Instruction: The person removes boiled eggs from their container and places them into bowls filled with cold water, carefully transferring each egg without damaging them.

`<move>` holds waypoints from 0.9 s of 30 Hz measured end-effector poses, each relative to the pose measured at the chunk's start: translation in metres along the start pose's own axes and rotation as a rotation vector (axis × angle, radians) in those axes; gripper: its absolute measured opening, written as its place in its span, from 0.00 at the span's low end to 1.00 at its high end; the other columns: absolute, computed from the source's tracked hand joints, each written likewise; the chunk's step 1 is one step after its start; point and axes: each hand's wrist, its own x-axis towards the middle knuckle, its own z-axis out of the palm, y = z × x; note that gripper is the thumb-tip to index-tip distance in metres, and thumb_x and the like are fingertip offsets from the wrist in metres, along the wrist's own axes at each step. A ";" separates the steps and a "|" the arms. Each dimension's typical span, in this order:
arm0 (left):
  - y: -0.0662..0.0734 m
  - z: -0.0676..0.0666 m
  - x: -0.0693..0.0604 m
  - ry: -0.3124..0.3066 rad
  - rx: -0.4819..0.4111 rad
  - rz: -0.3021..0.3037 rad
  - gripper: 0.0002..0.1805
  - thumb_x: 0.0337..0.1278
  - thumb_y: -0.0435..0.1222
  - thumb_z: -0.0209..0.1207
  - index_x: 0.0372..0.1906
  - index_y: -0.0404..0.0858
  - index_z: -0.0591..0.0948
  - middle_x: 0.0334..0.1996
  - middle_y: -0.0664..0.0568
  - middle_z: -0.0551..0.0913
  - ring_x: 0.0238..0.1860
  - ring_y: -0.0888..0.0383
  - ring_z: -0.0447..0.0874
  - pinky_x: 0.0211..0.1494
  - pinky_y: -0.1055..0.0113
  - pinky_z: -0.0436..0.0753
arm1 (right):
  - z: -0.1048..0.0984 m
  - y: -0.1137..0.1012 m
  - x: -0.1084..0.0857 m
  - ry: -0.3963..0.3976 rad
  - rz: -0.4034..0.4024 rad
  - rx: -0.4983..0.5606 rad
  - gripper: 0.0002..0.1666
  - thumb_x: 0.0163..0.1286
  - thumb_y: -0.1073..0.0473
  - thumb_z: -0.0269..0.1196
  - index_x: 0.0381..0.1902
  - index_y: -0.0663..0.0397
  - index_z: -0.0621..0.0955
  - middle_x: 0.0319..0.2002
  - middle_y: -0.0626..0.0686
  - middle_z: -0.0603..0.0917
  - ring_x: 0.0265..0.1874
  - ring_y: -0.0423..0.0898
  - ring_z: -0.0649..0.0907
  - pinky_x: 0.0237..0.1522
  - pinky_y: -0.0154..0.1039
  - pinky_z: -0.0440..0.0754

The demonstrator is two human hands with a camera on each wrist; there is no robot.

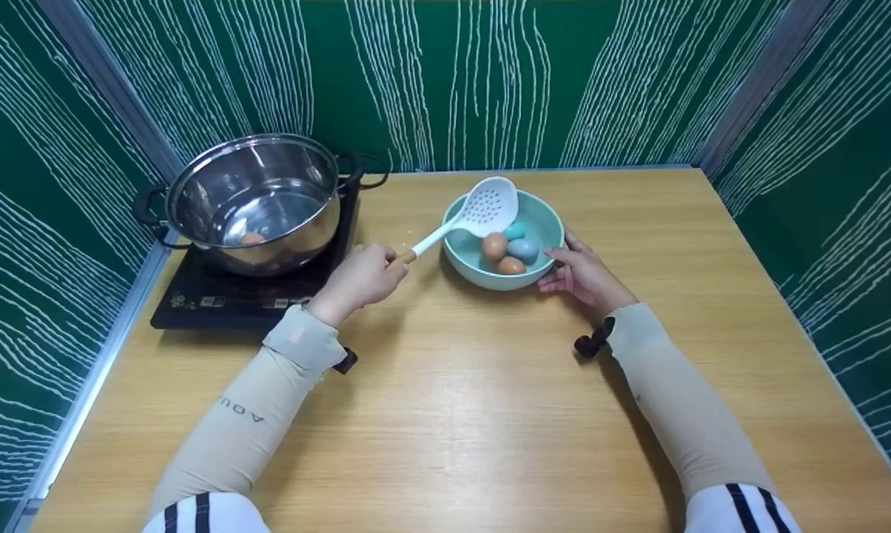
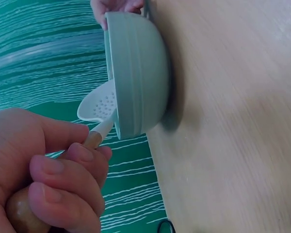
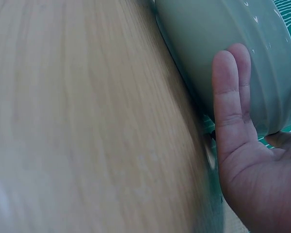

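Note:
My left hand [image 1: 368,275] grips the wooden handle of a white skimmer [image 1: 490,207], its fingers curled round it in the left wrist view. The skimmer's perforated head is over the far left part of a mint-green bowl [image 1: 482,278]. Several eggs lie in the bowl: two brown, one pale blue egg [image 1: 522,250] and one teal egg [image 1: 515,230] partly hidden. My right hand [image 1: 582,274] holds the bowl's right side, thumb at the rim. In the right wrist view, two straight fingers [image 3: 228,92] lie along the bowl's outer wall.
On the left, a steel pot [image 1: 268,252] with black handles stands on a black induction cooker [image 1: 216,311]. One brown egg [image 1: 252,238] shows at the pot's bottom. Green walls with white streaks [image 1: 475,81] border the wooden table [image 1: 445,414] at the back and sides.

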 end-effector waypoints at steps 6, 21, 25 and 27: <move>-0.004 -0.002 -0.003 0.034 0.019 0.048 0.16 0.82 0.43 0.56 0.40 0.37 0.87 0.23 0.55 0.73 0.19 0.58 0.70 0.23 0.66 0.68 | -0.001 -0.001 0.000 -0.004 -0.004 0.011 0.49 0.88 0.53 0.54 0.90 0.32 0.38 0.48 0.56 0.83 0.29 0.47 0.91 0.43 0.43 0.93; -0.014 -0.038 -0.013 0.047 -0.181 0.026 0.18 0.84 0.45 0.52 0.41 0.38 0.84 0.17 0.58 0.68 0.11 0.61 0.65 0.13 0.69 0.67 | 0.001 0.000 -0.002 -0.003 -0.003 0.012 0.48 0.89 0.53 0.54 0.90 0.32 0.38 0.46 0.55 0.84 0.30 0.46 0.91 0.43 0.42 0.93; -0.013 -0.050 -0.017 0.065 -0.213 -0.012 0.17 0.85 0.45 0.51 0.47 0.38 0.84 0.21 0.55 0.70 0.13 0.60 0.66 0.15 0.69 0.69 | 0.001 -0.001 -0.002 -0.002 0.003 0.026 0.48 0.89 0.53 0.55 0.90 0.30 0.39 0.47 0.55 0.84 0.30 0.46 0.91 0.43 0.42 0.93; -0.013 -0.056 -0.019 0.077 -0.219 -0.032 0.17 0.85 0.45 0.50 0.49 0.39 0.83 0.24 0.54 0.71 0.15 0.59 0.68 0.16 0.69 0.69 | 0.000 -0.002 -0.002 -0.005 0.006 0.029 0.48 0.89 0.53 0.54 0.90 0.29 0.39 0.47 0.55 0.84 0.30 0.47 0.91 0.42 0.43 0.93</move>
